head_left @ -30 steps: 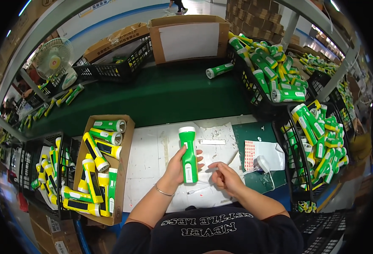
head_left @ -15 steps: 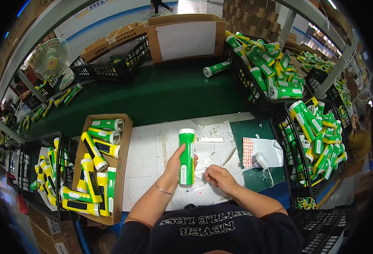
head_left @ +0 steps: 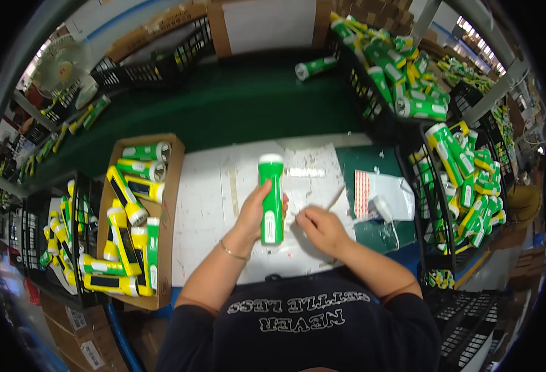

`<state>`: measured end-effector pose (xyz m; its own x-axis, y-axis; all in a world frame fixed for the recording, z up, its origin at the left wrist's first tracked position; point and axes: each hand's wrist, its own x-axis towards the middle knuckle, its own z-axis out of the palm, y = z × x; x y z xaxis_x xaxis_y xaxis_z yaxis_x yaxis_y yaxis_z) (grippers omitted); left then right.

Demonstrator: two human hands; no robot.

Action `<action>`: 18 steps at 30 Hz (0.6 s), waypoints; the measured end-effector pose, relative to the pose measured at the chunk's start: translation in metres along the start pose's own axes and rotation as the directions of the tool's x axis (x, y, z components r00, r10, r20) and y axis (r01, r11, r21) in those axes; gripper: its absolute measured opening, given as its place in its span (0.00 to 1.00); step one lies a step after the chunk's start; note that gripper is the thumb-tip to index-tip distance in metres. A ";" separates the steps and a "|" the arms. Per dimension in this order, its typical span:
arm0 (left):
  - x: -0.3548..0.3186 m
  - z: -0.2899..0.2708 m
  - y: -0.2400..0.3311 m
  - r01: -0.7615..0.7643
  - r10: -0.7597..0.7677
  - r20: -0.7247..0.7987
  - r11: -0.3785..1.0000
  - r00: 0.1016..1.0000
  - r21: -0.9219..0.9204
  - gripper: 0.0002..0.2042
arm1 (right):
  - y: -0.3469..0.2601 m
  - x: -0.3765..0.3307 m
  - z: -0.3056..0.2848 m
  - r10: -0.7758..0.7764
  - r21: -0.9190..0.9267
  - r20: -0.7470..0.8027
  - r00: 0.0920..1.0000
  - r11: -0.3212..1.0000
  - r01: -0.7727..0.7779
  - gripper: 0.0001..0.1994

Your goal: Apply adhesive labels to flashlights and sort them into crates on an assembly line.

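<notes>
My left hand point(head_left: 251, 211) is wrapped round a green flashlight point(head_left: 272, 208) with a white head rim. The flashlight stands about upright, head end away from me, over the white work surface point(head_left: 205, 186). To its right, my right hand point(head_left: 324, 229) is closed with fingertips pinched together, close to the flashlight but apart from it. Whatever the pinch holds, if anything, is too small to tell. On the right lies a white charger plug point(head_left: 381, 208) with a white cable, on a clear and red-patterned plastic bag point(head_left: 397, 192).
A cardboard box point(head_left: 169, 229) of green and yellow flashlights stands left, beside a black crate point(head_left: 87, 242) holding more. Black crates point(head_left: 445, 217) heaped with flashlights stand at right. One loose flashlight point(head_left: 316, 68) lies on the green belt point(head_left: 236, 99) beyond. A fan point(head_left: 62, 68) stands far left.
The whole view has tilted, so the scene sits higher in the picture and is slightly blurred. The left hand keeps its hold on the flashlight. My right hand stays closed beside it.
</notes>
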<state>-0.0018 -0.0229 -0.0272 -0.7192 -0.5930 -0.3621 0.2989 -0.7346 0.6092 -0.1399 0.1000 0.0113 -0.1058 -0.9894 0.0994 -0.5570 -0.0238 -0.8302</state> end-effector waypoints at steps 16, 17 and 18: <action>-0.007 -0.001 -0.010 -0.314 0.298 0.105 0.850 0.949 0.422 0.20 | -0.022 0.007 0.006 -0.389 -0.508 0.244 0.888 0.729 0.459 0.08; -0.009 -0.003 -0.006 -0.275 0.265 0.077 0.891 0.961 0.362 0.21 | -0.024 -0.001 0.007 -0.404 -0.409 0.334 0.851 0.752 0.517 0.08; -0.007 0.003 -0.002 -0.291 0.308 0.012 0.887 0.951 0.359 0.24 | -0.021 -0.015 0.010 -0.322 -0.343 0.511 0.797 0.774 0.533 0.08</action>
<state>0.0015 -0.0165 -0.0237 -0.5996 -0.7864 -0.1488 0.2493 -0.3602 0.8989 -0.1182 0.1137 0.0215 0.5163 -0.8538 0.0660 -0.7698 -0.4965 -0.4012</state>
